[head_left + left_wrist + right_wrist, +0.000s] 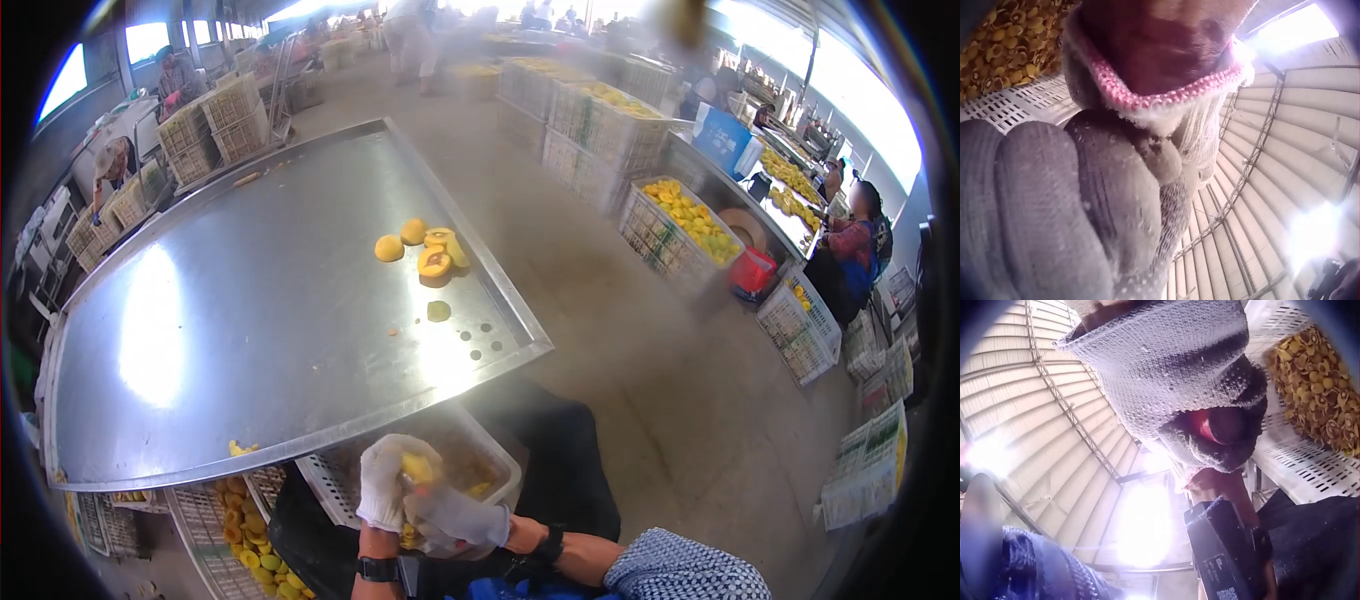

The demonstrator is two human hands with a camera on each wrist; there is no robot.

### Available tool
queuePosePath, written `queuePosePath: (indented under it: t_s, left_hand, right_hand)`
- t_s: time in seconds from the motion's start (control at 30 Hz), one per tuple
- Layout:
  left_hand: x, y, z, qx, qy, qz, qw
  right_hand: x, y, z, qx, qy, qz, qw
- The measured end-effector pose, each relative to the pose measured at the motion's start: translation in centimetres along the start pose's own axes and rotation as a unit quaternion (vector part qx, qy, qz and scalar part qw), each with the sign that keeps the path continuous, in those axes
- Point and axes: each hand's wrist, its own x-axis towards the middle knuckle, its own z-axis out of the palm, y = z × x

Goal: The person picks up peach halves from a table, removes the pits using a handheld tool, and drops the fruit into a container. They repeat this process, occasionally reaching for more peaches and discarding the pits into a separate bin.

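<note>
In the head view my left hand [382,488], in a white knit glove, grips a yellow peach [420,467] over a white perforated basket [330,492]. My gloved right hand [455,515] is blurred and close against the peach from the right. Its fingers curl around a small red object [1205,427] in the right wrist view; most of that object is hidden, and I cannot tell its kind. Curled gloved fingers [1041,206] of the left hand fill the left wrist view, where the peach is hidden. Peach pits and scraps [1316,390] lie in the basket.
A metal table [270,330] stands in front, with several peach pieces [435,262] near its right edge and drain holes at the near corner. A crate of peach halves [255,550] is at lower left. Stacked crates [600,140] and a seated person [855,250] are at right.
</note>
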Motion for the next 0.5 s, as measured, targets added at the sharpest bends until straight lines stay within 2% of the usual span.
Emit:
queuePosePath:
  t_s: [0.07,0.13,0.17,0.33,0.37,0.4,0.47,0.5]
  left_hand:
    - [0.1,0.8,0.3,0.024,-0.030,-0.021,0.999]
    - [0.6,0.5,0.3,0.044,-0.023,-0.028,0.998]
    - [0.7,0.2,0.7,0.022,0.029,-0.054,0.998]
    - [0.0,0.2,1.8,0.087,0.050,0.029,0.995]
    - [0.0,0.1,1.6,0.073,0.070,0.019,0.995]
    - [0.0,0.0,1.4,0.058,0.090,0.009,0.994]
    - [-0.1,0.2,1.8,-0.085,0.152,-0.073,0.982]
    - [-0.1,0.3,1.9,-0.099,0.174,-0.074,0.977]
  right_hand:
    - [0.1,2.4,-1.3,0.114,-0.039,0.064,0.991]
    - [0.2,3.5,-1.7,0.027,-0.033,-0.018,0.999]
    - [0.1,3.5,-1.7,-0.008,-0.031,-0.033,0.999]
    - [0.5,0.7,-1.8,-0.131,0.007,-0.058,0.990]
    - [0.7,0.5,-1.9,-0.135,0.007,-0.052,0.990]
    - [0.8,0.6,-2.2,-0.140,-0.004,-0.007,0.990]
    - [0.8,0.4,-2.8,-0.141,-0.016,0.058,0.988]
    - [1.1,0.0,-2.9,-0.135,-0.017,0.073,0.988]
